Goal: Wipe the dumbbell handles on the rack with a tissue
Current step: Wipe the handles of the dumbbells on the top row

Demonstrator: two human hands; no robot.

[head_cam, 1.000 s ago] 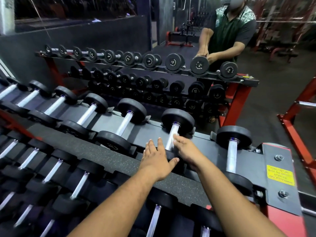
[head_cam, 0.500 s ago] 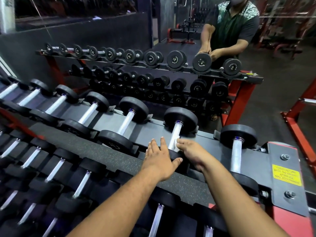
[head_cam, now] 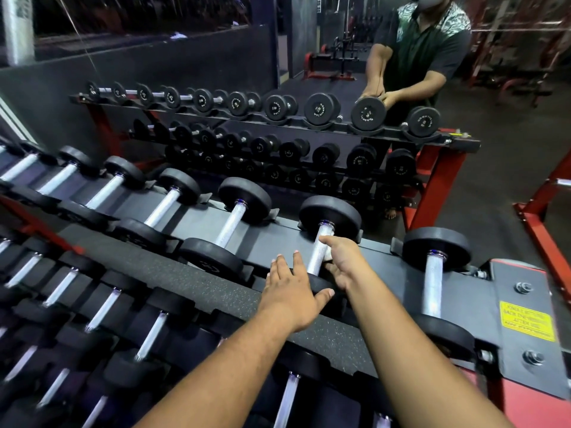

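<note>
A dumbbell with a silver knurled handle [head_cam: 318, 251] and black heads lies second from the right on the top shelf of the near rack [head_cam: 272, 236]. My right hand [head_cam: 343, 261] curls around the upper half of that handle, and a bit of white tissue [head_cam: 328, 257] shows under its fingers. My left hand [head_cam: 293, 288] lies flat, fingers straight, on the dumbbell's near black head, thumb pointing right. Most of the tissue is hidden by my right hand.
Neighbouring dumbbells lie to the right [head_cam: 432, 282] and left [head_cam: 230, 223] on the same shelf, with several more on a lower tier [head_cam: 151, 335]. Beyond stands a second rack [head_cam: 432, 143], where another person [head_cam: 417, 57] handles a dumbbell. Red frame bars [head_cam: 543, 211] are at right.
My right hand has slid up the handle, away from me, towards the far head. My left hand stays on the near head.
</note>
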